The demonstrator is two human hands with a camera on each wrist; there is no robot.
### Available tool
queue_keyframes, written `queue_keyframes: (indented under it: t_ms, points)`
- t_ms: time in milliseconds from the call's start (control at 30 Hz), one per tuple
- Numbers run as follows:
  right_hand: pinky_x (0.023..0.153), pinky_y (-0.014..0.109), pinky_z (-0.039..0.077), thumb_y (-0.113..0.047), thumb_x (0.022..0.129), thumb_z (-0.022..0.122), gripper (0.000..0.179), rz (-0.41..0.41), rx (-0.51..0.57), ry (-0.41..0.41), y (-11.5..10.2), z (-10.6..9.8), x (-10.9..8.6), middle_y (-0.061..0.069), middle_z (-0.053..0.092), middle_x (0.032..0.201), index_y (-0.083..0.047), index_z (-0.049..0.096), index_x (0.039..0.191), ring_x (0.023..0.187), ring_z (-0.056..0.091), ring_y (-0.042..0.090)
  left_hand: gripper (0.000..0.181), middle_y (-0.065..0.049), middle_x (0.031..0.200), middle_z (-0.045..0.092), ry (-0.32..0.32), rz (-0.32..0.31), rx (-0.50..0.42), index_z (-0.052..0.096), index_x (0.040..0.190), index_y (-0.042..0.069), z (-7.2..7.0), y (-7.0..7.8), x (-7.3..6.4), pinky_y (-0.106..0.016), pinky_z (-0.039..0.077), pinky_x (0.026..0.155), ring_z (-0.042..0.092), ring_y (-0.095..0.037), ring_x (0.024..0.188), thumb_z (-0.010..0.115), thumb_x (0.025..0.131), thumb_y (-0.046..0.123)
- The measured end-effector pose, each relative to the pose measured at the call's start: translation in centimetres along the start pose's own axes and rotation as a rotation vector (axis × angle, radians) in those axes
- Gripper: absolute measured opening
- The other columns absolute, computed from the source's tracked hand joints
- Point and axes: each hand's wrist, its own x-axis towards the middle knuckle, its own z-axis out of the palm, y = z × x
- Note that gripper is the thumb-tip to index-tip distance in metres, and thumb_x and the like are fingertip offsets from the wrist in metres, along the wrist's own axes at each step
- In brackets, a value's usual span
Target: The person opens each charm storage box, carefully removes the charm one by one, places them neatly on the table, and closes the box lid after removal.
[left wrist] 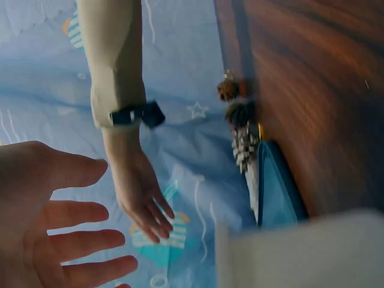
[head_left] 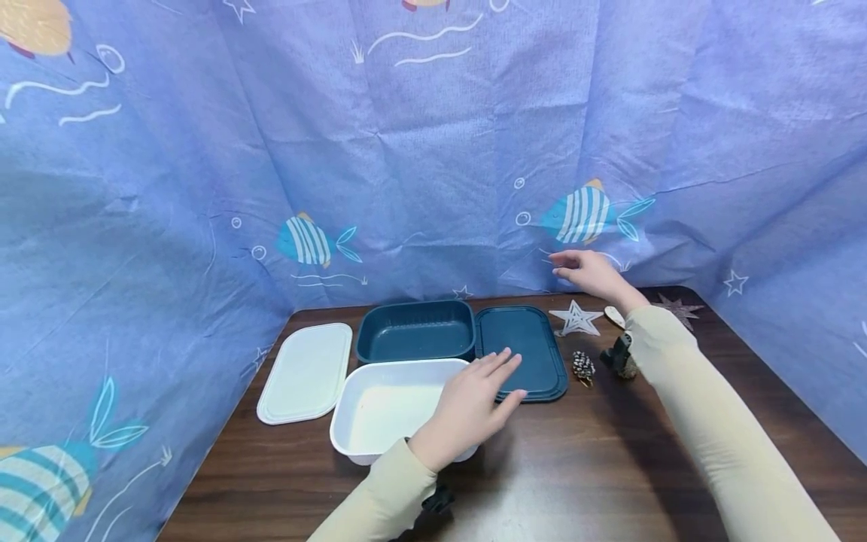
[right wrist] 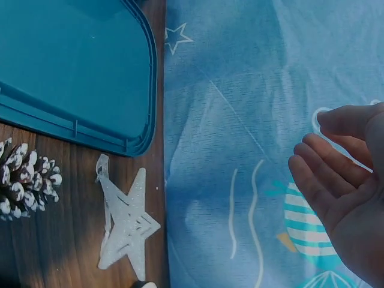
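Note:
My left hand (head_left: 474, 403) hovers with spread fingers over the right side of a white plastic container (head_left: 362, 410); nothing is in its grasp. Farther right, my right hand (head_left: 591, 275) is raised above the table's back edge, fingers loosely bent and holding nothing. Below it lies a silver glittery star ornament (right wrist: 129, 225), beside a snow-tipped pine cone (right wrist: 27, 180). A dark blue container (head_left: 416, 331) stands behind the white one. To its right a dark blue lid (head_left: 524, 350) lies flat.
A white lid (head_left: 308, 373) lies at the left. Near the right sleeve are a small white oval piece (head_left: 615, 317), a brownish spiky star (head_left: 680, 310) and a brown pine cone (head_left: 630, 369), partly hidden. A blue fish-print cloth (head_left: 433, 188) hangs behind the wooden table (head_left: 576, 474).

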Motion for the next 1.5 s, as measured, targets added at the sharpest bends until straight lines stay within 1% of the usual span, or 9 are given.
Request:
queue_keyframes:
  t_ms: [300,400,533,633,800,933,1133,1367,1500]
  points:
    - [0.1,0.057,0.045,-0.017,0.105,0.052,0.042,0.013,0.011,-0.016,1.1,1.2,1.0,0.027,0.054,0.141,0.003,0.053,0.142,0.127,0.052,0.044,0.052,-0.007,0.145,0.057,-0.046,0.015,0.073,0.055,0.146,0.015,2.8,2.4,1.4,-0.035,0.048,0.104,0.059,-0.021,0.127,0.056,0.103,0.044]
    - [0.101,0.057,0.044,-0.017,0.106,0.052,0.041,0.016,0.031,-0.038,1.5,2.0,1.1,0.028,0.051,0.143,0.004,0.054,0.141,0.128,0.051,0.044,0.054,-0.008,0.146,0.055,-0.059,-0.005,0.021,0.053,0.148,0.013,3.6,3.0,1.5,-0.033,0.049,0.103,0.059,-0.021,0.127,0.055,0.103,0.043]
    - [0.099,0.056,0.047,-0.014,0.106,0.049,0.04,0.033,0.054,-0.074,2.1,3.1,1.1,0.03,0.053,0.14,0.007,0.053,0.14,0.124,0.055,0.044,0.055,-0.01,0.149,0.052,-0.081,-0.069,-0.084,0.051,0.149,0.011,4.7,3.8,1.5,-0.034,0.05,0.101,0.057,-0.021,0.129,0.055,0.104,0.042]
    - [0.096,0.054,0.049,-0.014,0.106,0.049,0.04,0.041,0.031,-0.09,2.5,4.0,1.2,0.03,0.057,0.136,0.008,0.054,0.139,0.12,0.057,0.044,0.055,-0.012,0.151,0.049,-0.106,-0.117,-0.129,0.05,0.15,0.011,5.3,4.2,1.3,-0.035,0.05,0.101,0.056,-0.022,0.131,0.054,0.104,0.042]
    - [0.098,0.055,0.048,-0.014,0.104,0.052,0.041,0.042,0.008,-0.117,3.2,5.3,1.7,0.031,0.059,0.133,0.009,0.056,0.137,0.121,0.056,0.045,0.057,-0.015,0.153,0.046,-0.173,-0.162,-0.138,0.049,0.15,0.01,5.8,4.4,1.4,-0.037,0.051,0.099,0.052,-0.025,0.134,0.052,0.105,0.044]
    - [0.097,0.053,0.049,-0.014,0.103,0.053,0.042,0.045,0.009,-0.159,3.6,6.0,2.0,0.031,0.059,0.132,0.011,0.054,0.137,0.119,0.058,0.045,0.059,-0.016,0.152,0.046,-0.232,-0.192,-0.117,0.048,0.15,0.007,6.4,4.3,1.7,-0.037,0.05,0.102,0.05,-0.026,0.136,0.053,0.104,0.044]
    - [0.098,0.053,0.048,-0.012,0.103,0.053,0.041,0.053,-0.034,-0.201,3.5,6.7,2.1,0.031,0.06,0.131,0.012,0.055,0.136,0.119,0.058,0.044,0.059,-0.015,0.152,0.048,-0.315,-0.236,-0.08,0.051,0.149,0.01,7.4,4.2,1.7,-0.042,0.05,0.102,0.049,-0.028,0.137,0.056,0.102,0.046]
    - [0.1,0.055,0.046,-0.011,0.101,0.055,0.04,0.042,-0.062,-0.24,3.7,7.3,2.3,0.032,0.06,0.13,0.014,0.056,0.133,0.119,0.057,0.046,0.059,-0.012,0.151,0.049,-0.365,-0.241,-0.047,0.053,0.147,0.013,8.0,4.2,1.7,-0.045,0.048,0.103,0.05,-0.026,0.136,0.057,0.1,0.048]
    - [0.1,0.054,0.047,-0.011,0.102,0.054,0.042,0.067,-0.055,-0.276,3.9,7.8,2.5,0.033,0.056,0.134,0.014,0.054,0.135,0.122,0.055,0.047,0.058,-0.012,0.149,0.051,-0.378,-0.233,-0.027,0.056,0.145,0.013,8.3,4.0,1.9,-0.044,0.048,0.104,0.051,-0.025,0.134,0.056,0.1,0.049]
